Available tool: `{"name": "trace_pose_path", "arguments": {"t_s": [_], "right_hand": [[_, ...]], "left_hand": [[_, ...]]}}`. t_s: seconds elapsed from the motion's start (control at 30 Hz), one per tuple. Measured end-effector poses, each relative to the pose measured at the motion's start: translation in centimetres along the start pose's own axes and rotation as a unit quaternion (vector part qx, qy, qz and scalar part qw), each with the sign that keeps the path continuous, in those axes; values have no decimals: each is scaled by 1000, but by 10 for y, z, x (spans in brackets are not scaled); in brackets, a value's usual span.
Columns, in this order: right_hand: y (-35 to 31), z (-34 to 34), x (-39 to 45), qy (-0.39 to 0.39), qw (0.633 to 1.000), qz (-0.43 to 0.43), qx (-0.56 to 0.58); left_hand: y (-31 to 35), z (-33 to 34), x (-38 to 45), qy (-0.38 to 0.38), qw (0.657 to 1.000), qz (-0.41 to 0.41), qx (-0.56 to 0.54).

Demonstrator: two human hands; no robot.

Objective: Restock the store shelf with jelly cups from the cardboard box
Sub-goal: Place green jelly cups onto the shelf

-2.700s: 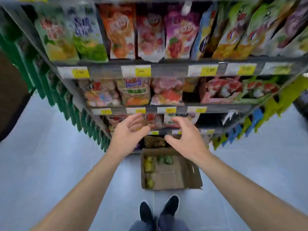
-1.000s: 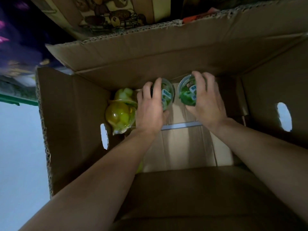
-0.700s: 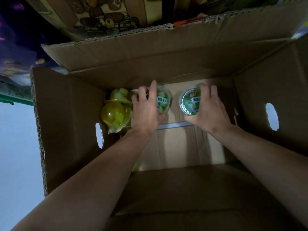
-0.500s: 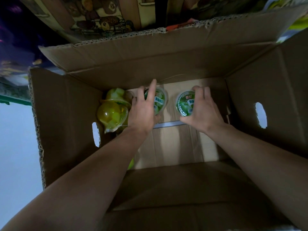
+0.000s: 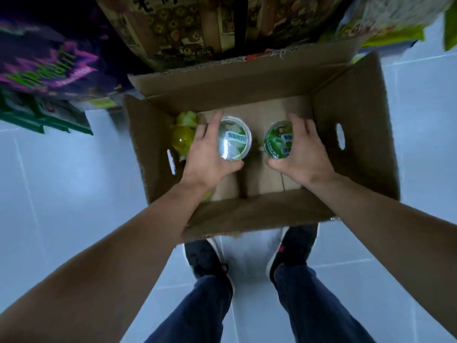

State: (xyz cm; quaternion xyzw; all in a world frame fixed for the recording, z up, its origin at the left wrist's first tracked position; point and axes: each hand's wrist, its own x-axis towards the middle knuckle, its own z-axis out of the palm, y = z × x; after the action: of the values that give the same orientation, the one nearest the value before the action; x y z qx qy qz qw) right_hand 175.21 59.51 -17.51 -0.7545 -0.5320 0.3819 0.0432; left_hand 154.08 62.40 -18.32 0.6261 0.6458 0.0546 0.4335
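An open cardboard box stands on the floor below me. My left hand grips a green jelly cup with its foil lid facing up, lifted above the box floor. My right hand grips a second green jelly cup, lid tilted toward the left. Two more yellow-green jelly cups lie in the box's far left corner, partly hidden by my left hand.
The bottom shelf with snack bags and printed packs rises just behind the box. Purple bags hang at the left, green bags at the right. My two dark shoes stand on the pale tiled floor at the box's near edge.
My head has risen away from the box, so floor and feet show. Both hands have lifted their jelly cups up off the box floor.
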Motion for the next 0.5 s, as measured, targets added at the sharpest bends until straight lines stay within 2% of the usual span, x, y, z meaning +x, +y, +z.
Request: {"name": "trace_pose_path", "arguments": {"t_s": [0.17,0.37,0.5], "right_hand": [[-78,-84,-104,3,1000,-22,-2],[-207,-221,-219,0,997,-80,-20],[-281,-299,-283,4,990,-135,-39]], "left_hand": [[60,-110,-103,-2,999,0,-35],[148,-266,-219,-12,998,25,-64],[198,-351,-289,33,994,27,-105]]}}
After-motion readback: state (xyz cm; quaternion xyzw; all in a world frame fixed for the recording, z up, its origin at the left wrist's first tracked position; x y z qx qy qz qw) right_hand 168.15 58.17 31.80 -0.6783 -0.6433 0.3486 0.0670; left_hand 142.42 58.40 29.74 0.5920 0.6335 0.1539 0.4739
